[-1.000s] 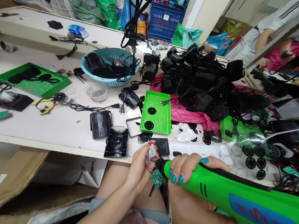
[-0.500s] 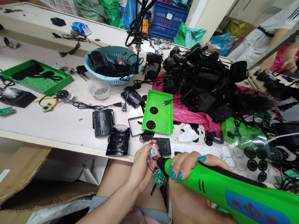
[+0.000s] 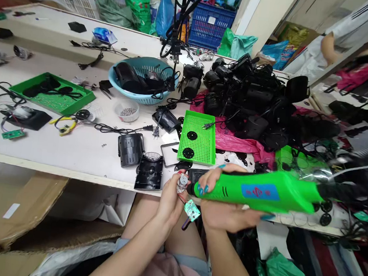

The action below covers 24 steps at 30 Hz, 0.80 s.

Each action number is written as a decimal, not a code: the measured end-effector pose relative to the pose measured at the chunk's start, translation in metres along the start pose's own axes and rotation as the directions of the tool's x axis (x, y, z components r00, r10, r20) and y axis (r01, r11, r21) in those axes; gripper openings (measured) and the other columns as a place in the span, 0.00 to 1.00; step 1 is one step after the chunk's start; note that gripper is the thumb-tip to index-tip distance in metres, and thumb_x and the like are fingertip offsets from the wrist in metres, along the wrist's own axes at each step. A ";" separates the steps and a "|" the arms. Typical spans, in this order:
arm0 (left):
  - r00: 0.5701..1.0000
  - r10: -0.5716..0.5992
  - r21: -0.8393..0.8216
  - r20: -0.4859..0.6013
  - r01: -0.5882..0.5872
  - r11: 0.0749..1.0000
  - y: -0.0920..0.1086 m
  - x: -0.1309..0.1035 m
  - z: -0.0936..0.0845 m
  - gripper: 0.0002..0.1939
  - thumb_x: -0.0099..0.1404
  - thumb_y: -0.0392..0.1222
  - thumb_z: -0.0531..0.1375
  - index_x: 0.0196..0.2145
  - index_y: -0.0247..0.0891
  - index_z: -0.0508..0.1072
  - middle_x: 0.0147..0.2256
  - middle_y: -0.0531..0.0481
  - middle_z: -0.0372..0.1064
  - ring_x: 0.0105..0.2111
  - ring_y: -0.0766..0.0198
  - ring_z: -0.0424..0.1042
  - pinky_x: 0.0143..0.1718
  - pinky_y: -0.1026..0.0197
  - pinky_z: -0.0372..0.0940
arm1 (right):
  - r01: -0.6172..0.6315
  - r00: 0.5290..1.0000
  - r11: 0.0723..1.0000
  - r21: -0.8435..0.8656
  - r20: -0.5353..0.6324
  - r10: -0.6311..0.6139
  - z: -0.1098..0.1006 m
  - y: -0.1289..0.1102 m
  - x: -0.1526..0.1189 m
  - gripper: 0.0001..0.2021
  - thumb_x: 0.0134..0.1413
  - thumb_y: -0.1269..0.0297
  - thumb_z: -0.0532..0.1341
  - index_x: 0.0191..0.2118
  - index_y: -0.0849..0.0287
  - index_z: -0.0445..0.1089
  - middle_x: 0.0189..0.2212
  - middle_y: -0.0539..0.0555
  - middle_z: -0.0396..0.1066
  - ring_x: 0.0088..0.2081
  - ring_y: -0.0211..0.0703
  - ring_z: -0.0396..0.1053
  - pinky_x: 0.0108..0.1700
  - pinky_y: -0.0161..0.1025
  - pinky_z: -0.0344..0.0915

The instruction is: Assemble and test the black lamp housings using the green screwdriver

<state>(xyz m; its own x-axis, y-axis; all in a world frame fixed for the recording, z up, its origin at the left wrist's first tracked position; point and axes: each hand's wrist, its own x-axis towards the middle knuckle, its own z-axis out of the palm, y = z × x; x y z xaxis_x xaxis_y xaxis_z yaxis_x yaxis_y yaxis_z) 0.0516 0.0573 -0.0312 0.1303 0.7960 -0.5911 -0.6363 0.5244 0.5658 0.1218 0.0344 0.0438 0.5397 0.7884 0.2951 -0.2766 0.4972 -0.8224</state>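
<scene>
The left hand (image 3: 172, 197) has its fingers curled closely around a small motor (image 3: 183, 181), held just over the near edge of the bench (image 3: 81, 156); the fingers cover much of its sides. A green board (image 3: 192, 211) hangs below on wires, and a dark stick (image 3: 186, 224) pokes out under it, too blurred to name.

The right hand (image 3: 224, 215) has its fingers wrapped about the front of a green driver (image 3: 260, 191), which hides part of the palm. The driver's black nose points at the motor from just beside it; whether its tip touches cannot be made out. Its rear end smears into blur.

Beyond the hands, a black plate (image 3: 197, 174) is half hidden by the right hand and driver. A green tray (image 3: 199, 150) carries two black discs (image 3: 190, 144). The black pile (image 3: 256, 93) on a pink sheet (image 3: 243, 144) is too tangled to sort into single pieces. At upper right, a co-worker (image 3: 329, 50) is cut off by the frame and blurred.
</scene>
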 end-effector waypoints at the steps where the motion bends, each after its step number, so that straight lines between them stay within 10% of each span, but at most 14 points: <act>1: 0.999 0.037 0.038 0.006 -0.037 0.999 0.000 0.005 -0.003 0.11 0.54 0.42 0.63 0.36 0.35 0.71 0.29 0.52 0.70 0.27 0.69 0.71 0.31 0.67 0.66 | 0.006 1.000 1.000 0.017 -0.006 -0.006 0.001 0.005 0.005 0.30 0.50 0.29 0.49 0.39 0.54 0.63 0.18 0.45 0.60 0.19 0.40 0.57 0.25 0.38 0.61; 8: 0.897 0.389 0.489 0.212 -0.442 0.752 0.011 0.018 -0.026 0.20 0.59 0.37 0.60 0.50 0.43 0.69 0.43 0.49 0.68 0.45 0.59 0.69 0.54 0.53 0.61 | 0.091 0.995 0.995 0.052 0.043 -0.093 0.005 0.029 0.038 0.28 0.56 0.34 0.49 0.40 0.56 0.66 0.17 0.46 0.61 0.17 0.37 0.57 0.21 0.35 0.58; 16: 0.739 0.449 0.706 0.503 -0.651 0.280 0.013 0.013 -0.034 0.13 0.66 0.34 0.56 0.43 0.47 0.78 0.53 0.43 0.61 0.54 0.49 0.57 0.60 0.43 0.53 | 0.109 0.994 0.994 0.018 0.030 -0.110 0.002 0.031 0.043 0.27 0.57 0.35 0.47 0.39 0.55 0.65 0.17 0.45 0.61 0.17 0.37 0.57 0.21 0.34 0.56; 24: 0.628 0.566 0.666 0.534 -0.725 0.177 0.033 0.014 -0.033 0.14 0.72 0.41 0.52 0.52 0.45 0.70 0.52 0.43 0.64 0.55 0.55 0.62 0.60 0.47 0.56 | 0.143 0.974 0.926 -0.349 -0.117 -0.194 -0.022 0.006 0.047 0.22 0.62 0.42 0.50 0.44 0.55 0.66 0.26 0.48 0.67 0.27 0.40 0.67 0.32 0.39 0.65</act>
<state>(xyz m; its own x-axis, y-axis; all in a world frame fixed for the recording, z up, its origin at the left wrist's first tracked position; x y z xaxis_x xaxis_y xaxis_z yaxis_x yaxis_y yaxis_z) 0.0076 0.0755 -0.0392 0.1272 0.9582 0.2561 0.2992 -0.2833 0.9112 0.1630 0.0660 0.0422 0.6725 0.6288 0.3904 0.0983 0.4469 -0.8892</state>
